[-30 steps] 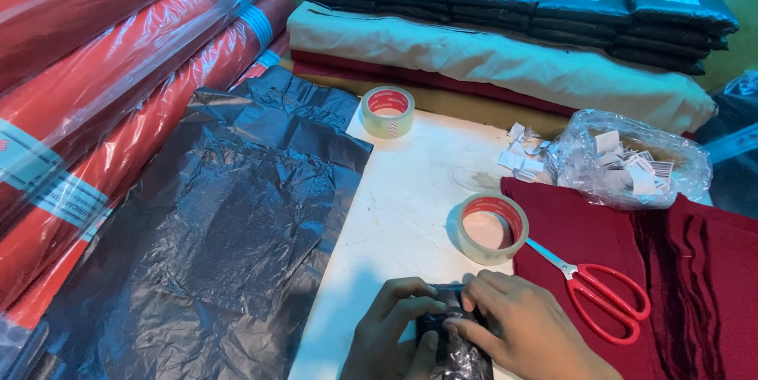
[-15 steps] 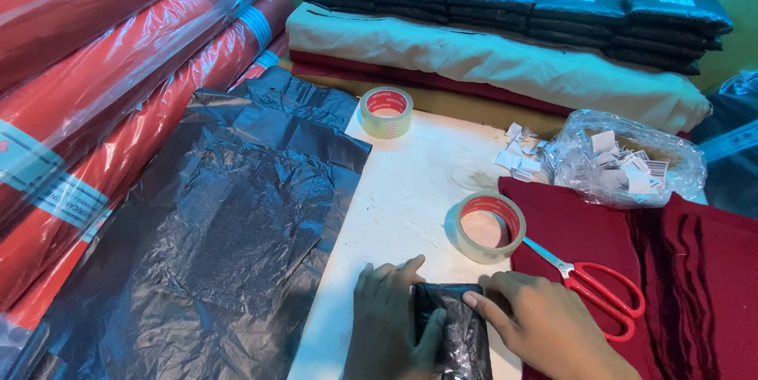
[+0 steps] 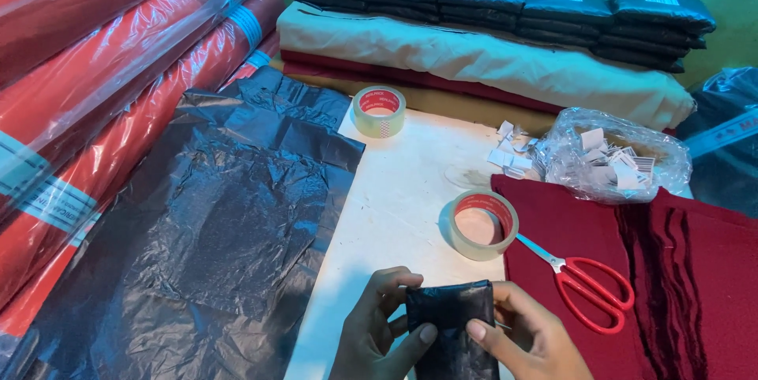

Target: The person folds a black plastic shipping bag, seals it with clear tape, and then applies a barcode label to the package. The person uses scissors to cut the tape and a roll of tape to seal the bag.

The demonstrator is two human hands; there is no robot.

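Note:
Both hands hold a small packet wrapped in black plastic (image 3: 452, 325) at the bottom of the view, over the white table (image 3: 403, 190). My left hand (image 3: 377, 332) grips its left side with the thumb on the front. My right hand (image 3: 525, 340) grips its right side, thumb also pressed on the front. A roll of clear tape (image 3: 479, 224) stands just beyond the hands. Red-handled scissors (image 3: 588, 285) lie to the right on dark red cloth (image 3: 679, 269).
Black plastic bags (image 3: 229, 222) are spread out on the left, beside red fabric rolls in clear wrap (image 3: 103, 103). A second tape roll (image 3: 379, 111), a clear bag of paper tags (image 3: 608, 155), a beige fabric roll (image 3: 474, 56) and stacked black packets (image 3: 505, 1) lie farther back.
The hands have folded the black plastic tighter around the packet and lifted it slightly; the left hand went from flat on the table to gripping the packet's side.

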